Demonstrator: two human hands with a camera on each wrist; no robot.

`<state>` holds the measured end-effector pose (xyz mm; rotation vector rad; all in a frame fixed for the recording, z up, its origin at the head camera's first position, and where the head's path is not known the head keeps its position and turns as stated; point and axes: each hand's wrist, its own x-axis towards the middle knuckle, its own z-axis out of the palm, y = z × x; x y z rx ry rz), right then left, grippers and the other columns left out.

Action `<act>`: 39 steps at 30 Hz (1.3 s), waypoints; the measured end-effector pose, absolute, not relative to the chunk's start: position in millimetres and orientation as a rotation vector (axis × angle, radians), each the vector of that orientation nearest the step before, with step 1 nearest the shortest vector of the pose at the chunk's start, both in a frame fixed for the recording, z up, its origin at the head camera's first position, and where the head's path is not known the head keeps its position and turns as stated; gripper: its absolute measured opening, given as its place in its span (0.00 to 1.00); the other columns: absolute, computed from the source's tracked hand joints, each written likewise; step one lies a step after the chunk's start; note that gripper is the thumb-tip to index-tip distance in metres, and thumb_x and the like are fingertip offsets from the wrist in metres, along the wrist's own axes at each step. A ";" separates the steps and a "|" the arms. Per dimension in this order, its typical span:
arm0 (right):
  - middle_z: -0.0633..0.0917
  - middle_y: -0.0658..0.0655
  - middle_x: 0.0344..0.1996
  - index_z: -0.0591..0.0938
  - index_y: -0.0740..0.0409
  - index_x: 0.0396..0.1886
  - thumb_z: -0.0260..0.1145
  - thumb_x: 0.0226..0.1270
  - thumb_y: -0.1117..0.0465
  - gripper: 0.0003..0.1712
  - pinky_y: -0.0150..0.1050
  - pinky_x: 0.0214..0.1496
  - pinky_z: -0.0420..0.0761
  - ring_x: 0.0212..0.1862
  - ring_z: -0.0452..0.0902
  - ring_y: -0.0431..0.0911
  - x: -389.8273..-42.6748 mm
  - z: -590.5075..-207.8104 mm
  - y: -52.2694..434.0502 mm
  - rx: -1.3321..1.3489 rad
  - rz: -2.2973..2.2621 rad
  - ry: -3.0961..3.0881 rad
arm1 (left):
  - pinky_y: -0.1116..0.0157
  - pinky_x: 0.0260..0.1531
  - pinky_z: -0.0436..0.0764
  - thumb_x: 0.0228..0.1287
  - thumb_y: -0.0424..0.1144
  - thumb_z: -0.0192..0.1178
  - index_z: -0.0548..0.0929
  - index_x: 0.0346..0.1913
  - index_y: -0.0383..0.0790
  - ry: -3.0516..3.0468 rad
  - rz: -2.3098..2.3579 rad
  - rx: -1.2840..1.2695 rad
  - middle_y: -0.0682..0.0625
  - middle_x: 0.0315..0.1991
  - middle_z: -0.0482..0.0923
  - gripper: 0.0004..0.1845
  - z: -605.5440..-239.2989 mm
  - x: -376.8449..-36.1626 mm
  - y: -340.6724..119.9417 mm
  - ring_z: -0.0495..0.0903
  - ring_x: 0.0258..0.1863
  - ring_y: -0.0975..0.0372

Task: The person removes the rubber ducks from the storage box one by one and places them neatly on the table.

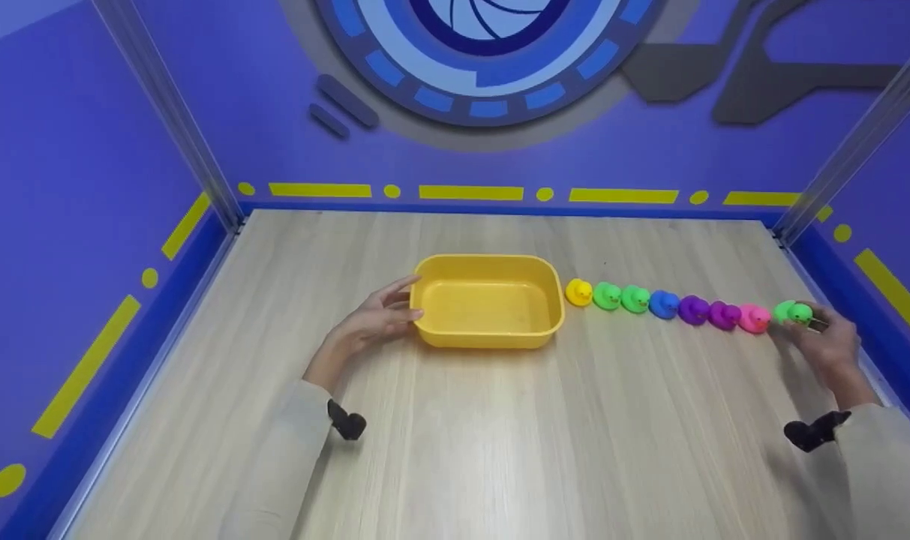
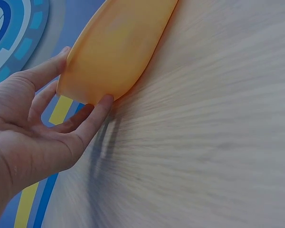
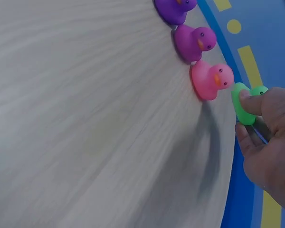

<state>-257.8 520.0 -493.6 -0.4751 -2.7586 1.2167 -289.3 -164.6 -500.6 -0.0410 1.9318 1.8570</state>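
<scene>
In the head view a yellow plastic tub [image 1: 488, 341] stands at mid-table with nothing inside. My left hand [image 1: 376, 321] touches the tub's left end from outside, its fingers spread; the left wrist view shows fingertips against the end wall [image 2: 111, 52]. At the far right my right hand [image 1: 830, 341] pinches a green rubber duck [image 1: 791, 311] between thumb and fingers. That duck appears slightly above the table, just right of a pink duck [image 1: 755, 319]. In the right wrist view the thumb lies across the green duck's [image 3: 242, 107] side.
From the tub's right side a row of rubber ducks runs rightward: yellow [image 1: 578, 292], two green [image 1: 621, 298], blue [image 1: 664, 304], two purple [image 1: 708, 312], then pink. Blue printed panels [image 1: 470, 169] wall the wooden table [image 1: 492, 420] at back and both sides.
</scene>
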 end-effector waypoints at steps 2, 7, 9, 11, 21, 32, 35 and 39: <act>0.69 0.76 0.67 0.65 0.73 0.73 0.61 0.76 0.55 0.36 0.14 0.37 0.69 0.48 0.70 0.34 -258.4 -497.0 521.5 -0.511 1.209 -2.770 | 0.55 0.66 0.78 0.66 0.34 0.69 0.65 0.77 0.62 1.933 1.857 -0.043 0.45 0.76 0.61 0.41 -501.0 -289.6 -164.8 0.78 0.64 0.52; 0.64 0.81 0.70 0.62 0.77 0.73 0.57 0.78 0.57 0.35 0.16 0.35 0.65 0.64 0.68 0.65 -256.5 -506.8 526.7 -0.555 1.168 -2.830 | 0.55 0.65 0.79 0.65 0.33 0.70 0.66 0.77 0.63 1.926 1.870 -0.050 0.45 0.76 0.61 0.41 -500.6 -289.5 -164.2 0.78 0.64 0.52; 0.65 0.82 0.69 0.61 0.78 0.73 0.56 0.78 0.58 0.35 0.17 0.35 0.64 0.65 0.64 0.70 -255.4 -509.9 529.3 -0.546 1.137 -2.859 | 0.55 0.65 0.79 0.64 0.33 0.70 0.66 0.77 0.63 1.924 1.875 -0.054 0.45 0.76 0.61 0.42 -500.5 -289.3 -163.9 0.78 0.64 0.52; 0.66 0.83 0.67 0.61 0.79 0.72 0.56 0.79 0.58 0.34 0.20 0.36 0.63 0.64 0.64 0.70 -255.2 -511.0 531.2 -0.540 1.102 -2.884 | 0.55 0.66 0.79 0.64 0.33 0.70 0.66 0.77 0.62 1.919 1.877 -0.051 0.45 0.76 0.61 0.42 -500.8 -289.8 -164.6 0.78 0.64 0.52; 0.61 0.84 0.69 0.56 0.82 0.73 0.51 0.80 0.61 0.34 0.69 0.73 0.62 0.69 0.58 0.74 -265.9 -509.5 525.9 -0.560 1.106 -2.908 | 0.57 0.63 0.80 0.64 0.33 0.70 0.65 0.78 0.60 1.938 1.875 -0.061 0.44 0.76 0.61 0.43 -500.7 -289.6 -165.5 0.79 0.63 0.52; 0.62 0.85 0.68 0.54 0.81 0.74 0.53 0.79 0.61 0.36 0.34 0.50 0.80 0.69 0.61 0.75 -261.9 -508.8 526.6 -0.494 1.079 -2.923 | 0.56 0.63 0.80 0.65 0.31 0.69 0.64 0.78 0.60 1.922 1.879 -0.023 0.44 0.76 0.62 0.42 -497.6 -292.3 -162.2 0.79 0.63 0.50; 0.60 0.85 0.70 0.50 0.79 0.76 0.56 0.78 0.61 0.40 0.16 0.34 0.70 0.69 0.60 0.75 -259.2 -506.1 528.2 -0.482 1.149 -2.934 | 0.55 0.64 0.80 0.65 0.31 0.69 0.64 0.78 0.60 1.924 1.882 -0.013 0.43 0.76 0.62 0.42 -498.1 -292.5 -162.7 0.79 0.63 0.50; 0.55 0.85 0.73 0.46 0.76 0.78 0.57 0.78 0.58 0.44 0.34 0.56 0.83 0.72 0.55 0.77 -257.4 -498.5 530.2 -0.444 1.174 -2.969 | 0.56 0.64 0.80 0.65 0.32 0.69 0.65 0.78 0.61 1.930 1.876 -0.034 0.44 0.76 0.62 0.42 -499.6 -290.2 -164.9 0.79 0.64 0.51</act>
